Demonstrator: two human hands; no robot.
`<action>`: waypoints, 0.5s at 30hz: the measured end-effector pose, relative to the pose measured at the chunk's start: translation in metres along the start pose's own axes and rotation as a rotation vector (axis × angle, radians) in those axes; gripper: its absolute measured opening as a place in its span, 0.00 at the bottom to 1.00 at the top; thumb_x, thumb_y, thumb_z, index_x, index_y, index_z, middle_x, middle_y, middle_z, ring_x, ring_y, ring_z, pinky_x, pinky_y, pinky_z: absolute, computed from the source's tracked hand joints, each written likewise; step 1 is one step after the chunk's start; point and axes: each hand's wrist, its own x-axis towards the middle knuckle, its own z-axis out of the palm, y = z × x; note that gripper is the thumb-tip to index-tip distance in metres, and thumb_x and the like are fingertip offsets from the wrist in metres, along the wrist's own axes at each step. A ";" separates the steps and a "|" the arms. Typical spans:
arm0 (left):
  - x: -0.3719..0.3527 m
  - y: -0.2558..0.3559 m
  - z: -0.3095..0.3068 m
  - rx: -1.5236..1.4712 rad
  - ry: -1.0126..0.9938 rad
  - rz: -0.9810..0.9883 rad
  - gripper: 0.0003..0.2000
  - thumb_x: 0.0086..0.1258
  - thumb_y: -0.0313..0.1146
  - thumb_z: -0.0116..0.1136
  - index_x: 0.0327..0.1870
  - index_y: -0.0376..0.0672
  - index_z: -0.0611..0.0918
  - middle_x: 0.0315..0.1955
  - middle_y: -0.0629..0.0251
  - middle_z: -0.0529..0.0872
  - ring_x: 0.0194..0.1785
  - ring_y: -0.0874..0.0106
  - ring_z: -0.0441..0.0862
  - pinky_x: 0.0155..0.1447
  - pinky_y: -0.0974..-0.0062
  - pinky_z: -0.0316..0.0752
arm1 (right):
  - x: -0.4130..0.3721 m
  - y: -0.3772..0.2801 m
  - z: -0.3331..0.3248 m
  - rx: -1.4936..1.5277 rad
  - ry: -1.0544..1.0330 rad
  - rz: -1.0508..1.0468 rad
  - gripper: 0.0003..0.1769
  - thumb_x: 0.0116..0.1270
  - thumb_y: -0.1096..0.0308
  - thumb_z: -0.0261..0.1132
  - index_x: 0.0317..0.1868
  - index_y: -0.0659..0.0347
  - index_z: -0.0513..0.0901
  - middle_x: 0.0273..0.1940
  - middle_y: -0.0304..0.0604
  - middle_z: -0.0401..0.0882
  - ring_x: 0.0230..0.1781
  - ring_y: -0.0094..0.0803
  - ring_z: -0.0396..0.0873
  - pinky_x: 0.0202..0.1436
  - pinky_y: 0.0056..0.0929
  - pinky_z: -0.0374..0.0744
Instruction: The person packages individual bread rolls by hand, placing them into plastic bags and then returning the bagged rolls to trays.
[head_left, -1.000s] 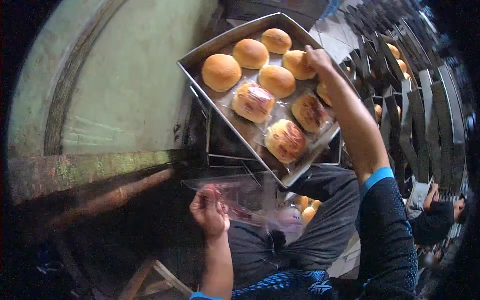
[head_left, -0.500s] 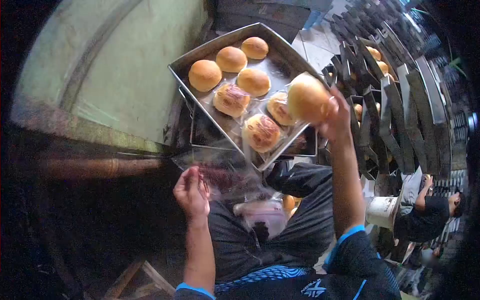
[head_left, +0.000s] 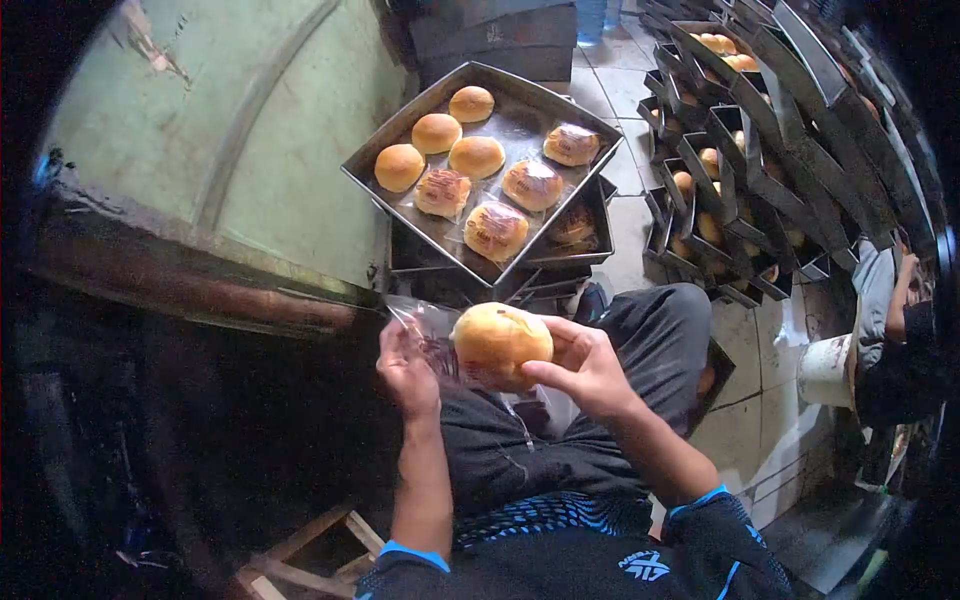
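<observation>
A round golden bun (head_left: pixel 500 345) is gripped by my right hand (head_left: pixel 585 370), thumb on its near side and fingers along its far side. My left hand (head_left: pixel 408 365) pinches a clear plastic bag (head_left: pixel 430 328), whose mouth lies against the bun's left side. Both hands are over my lap. Beyond them a metal tray (head_left: pixel 400 222) holds several buns: bare ones such as the bun (head_left: pixel 400 167) at the left, and bagged ones with dark print such as the wrapped bun (head_left: pixel 496 231) near the front corner.
Another tray (head_left: pixel 425 250) sits under the first. Many bun-filled metal trays (head_left: pixel 735 190) are stacked at the right. A greenish panel (head_left: pixel 290 130) stands at the left. A white bucket (head_left: pixel 826 370) and a seated person (head_left: pixel 895 350) are at the far right. A wooden frame (head_left: pixel 310 555) lies low at the left.
My right hand has brought the bun from over the tray's right corner down to the bag. My left hand has moved slightly right, still pinching the bag. The view has shifted.
</observation>
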 end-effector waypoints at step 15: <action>-0.074 0.127 0.072 -0.750 -0.229 0.031 0.45 0.67 0.70 0.40 0.79 0.47 0.60 0.69 0.38 0.69 0.72 0.36 0.65 0.73 0.37 0.63 | -0.012 -0.024 0.059 -1.094 -0.051 -1.166 0.23 0.56 0.66 0.67 0.55 0.51 0.88 0.54 0.50 0.82 0.58 0.44 0.80 0.62 0.50 0.79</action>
